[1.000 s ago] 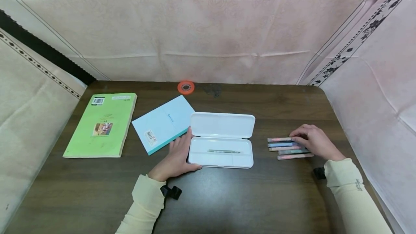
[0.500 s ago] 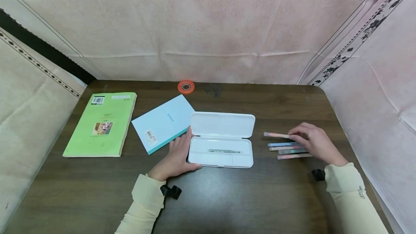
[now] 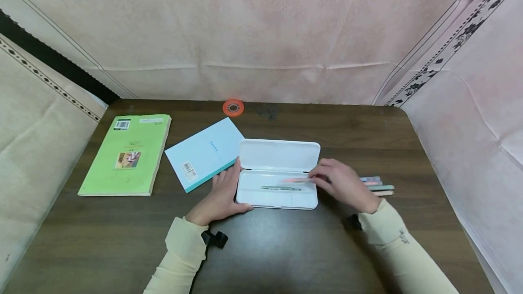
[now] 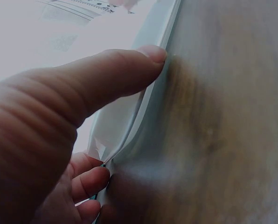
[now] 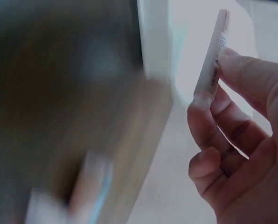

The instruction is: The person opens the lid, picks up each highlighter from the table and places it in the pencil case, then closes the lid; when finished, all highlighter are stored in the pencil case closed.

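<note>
An open white pencil case (image 3: 279, 151) lies on the table, its lid hinged back. Inside it is a thin greyish pen-like stick (image 3: 281, 188). My left hand (image 3: 220, 196) rests against the case's left side, fingers extended toward the hinge and thumb (image 4: 129, 70) straight along the front edge. Between thumb and fingertips, my right hand (image 3: 339, 183) pinches a pale pen (image 5: 213, 56) with a pinkish end, over the right part of the case's lower tray. Several more pens (image 3: 382, 188) lie to the right, partly hidden behind the right hand and wrist.
A light blue boxlike book (image 3: 208, 151) lies angled beside the case, close to the left fingers. Farther left is a green book (image 3: 128, 155). An orange round disc (image 3: 233, 108) sits at the table's back edge, before a pale cloth (image 3: 261, 35).
My right hand has lifted one pen from the group on the right and carried it left over the case. The left hand and the case have stayed in place.
</note>
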`<state>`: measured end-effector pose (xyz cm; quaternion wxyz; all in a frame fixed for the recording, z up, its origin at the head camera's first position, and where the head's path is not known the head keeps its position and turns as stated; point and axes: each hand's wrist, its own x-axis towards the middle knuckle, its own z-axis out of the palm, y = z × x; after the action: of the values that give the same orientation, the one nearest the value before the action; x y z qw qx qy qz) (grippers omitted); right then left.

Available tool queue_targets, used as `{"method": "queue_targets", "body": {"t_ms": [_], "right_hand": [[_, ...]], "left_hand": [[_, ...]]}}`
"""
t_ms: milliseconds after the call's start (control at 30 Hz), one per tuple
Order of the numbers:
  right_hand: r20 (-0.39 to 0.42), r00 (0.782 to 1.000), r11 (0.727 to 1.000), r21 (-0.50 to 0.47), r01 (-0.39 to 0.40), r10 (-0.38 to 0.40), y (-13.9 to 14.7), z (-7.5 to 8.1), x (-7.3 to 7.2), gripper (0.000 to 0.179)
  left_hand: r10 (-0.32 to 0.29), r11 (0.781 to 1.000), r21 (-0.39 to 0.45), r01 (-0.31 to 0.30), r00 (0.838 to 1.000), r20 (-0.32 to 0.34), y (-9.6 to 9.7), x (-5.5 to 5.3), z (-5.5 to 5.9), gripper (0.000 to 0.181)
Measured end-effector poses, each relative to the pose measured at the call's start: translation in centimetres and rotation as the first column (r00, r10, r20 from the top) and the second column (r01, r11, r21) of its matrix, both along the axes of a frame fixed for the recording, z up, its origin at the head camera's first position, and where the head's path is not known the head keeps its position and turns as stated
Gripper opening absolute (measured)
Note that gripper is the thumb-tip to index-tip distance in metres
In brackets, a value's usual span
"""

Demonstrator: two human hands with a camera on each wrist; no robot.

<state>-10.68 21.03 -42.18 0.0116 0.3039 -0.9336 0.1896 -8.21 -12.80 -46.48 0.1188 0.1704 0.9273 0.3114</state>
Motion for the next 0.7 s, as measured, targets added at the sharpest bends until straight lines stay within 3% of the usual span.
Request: {"method": "queue_targets", "body": {"t_ms": [167,267,700], "right_hand": [[0.015,0.998,0.998,0.016,-0.063,0.063,-3.3,-1.1,-0.1,0.01],[0.015,0.998,0.998,0.019,-0.059,0.059,-4.4,-1.6,-0.1,0.011],[-0.005,0.999,0.997,0.065,-0.045,0.045,-4.9,-1.8,0.0,0.015]], "left_hand": [[0.003,1.0,-0.01,-0.003,1.0,-0.001,0.1,0.0,0.3,0.126],[-0.001,1.0,-0.009,0.001,1.0,0.003,0.1,0.0,0.3,0.127],[-0.002,1.0,-0.002,0.002,1.0,0.029,0.0,0.0,0.5,0.126]]}}
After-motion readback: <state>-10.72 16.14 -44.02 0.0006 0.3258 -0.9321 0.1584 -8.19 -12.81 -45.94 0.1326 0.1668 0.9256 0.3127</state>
